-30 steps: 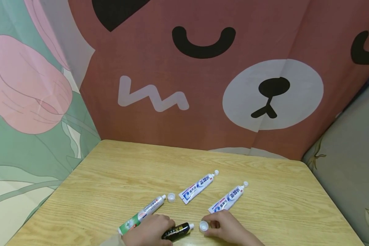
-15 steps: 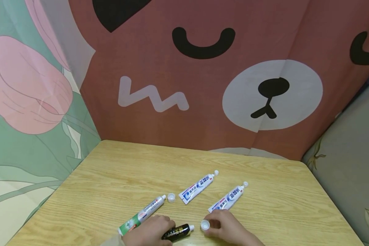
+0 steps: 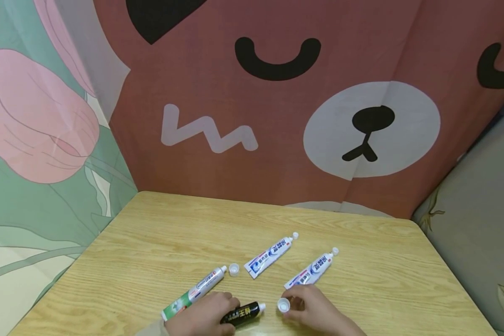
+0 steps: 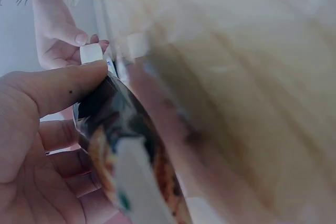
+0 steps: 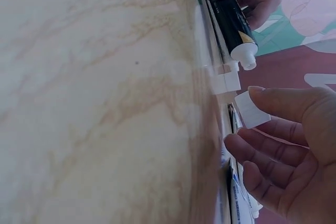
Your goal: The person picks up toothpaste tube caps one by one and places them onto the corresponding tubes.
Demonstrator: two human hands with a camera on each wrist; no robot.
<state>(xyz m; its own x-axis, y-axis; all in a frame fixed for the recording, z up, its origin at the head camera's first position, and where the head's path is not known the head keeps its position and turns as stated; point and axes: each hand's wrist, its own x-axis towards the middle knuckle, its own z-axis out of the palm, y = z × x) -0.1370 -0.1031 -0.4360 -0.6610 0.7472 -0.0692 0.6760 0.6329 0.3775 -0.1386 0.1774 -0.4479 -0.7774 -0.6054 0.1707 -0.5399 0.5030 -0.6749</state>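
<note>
Handling a cap (image 3: 283, 305) seems the step in hand: at the near edge, the left hand (image 3: 203, 317) curls its fingers round the black tube (image 3: 243, 315), nozzle (image 3: 262, 307) bare, while the right hand (image 3: 315, 310) pinches the cap just right of it, probably needing either careful alignment or a gentle set-down next.

Toothpaste tube (image 3: 244, 315) in left hand (image 3: 203, 315), cap (image 3: 283, 305) in right hand (image 3: 315, 308), right of the tube; behind left hand — second tube (image 3: 206, 283) on table (image 3: 151, 233), second cap (image 3: 234, 269) just right of it; farther back, third tube (image 3: 270, 257), fourth tube (image 3: 315, 269) to its right — caps (image 3: 335, 251) just beyond both.
</note>
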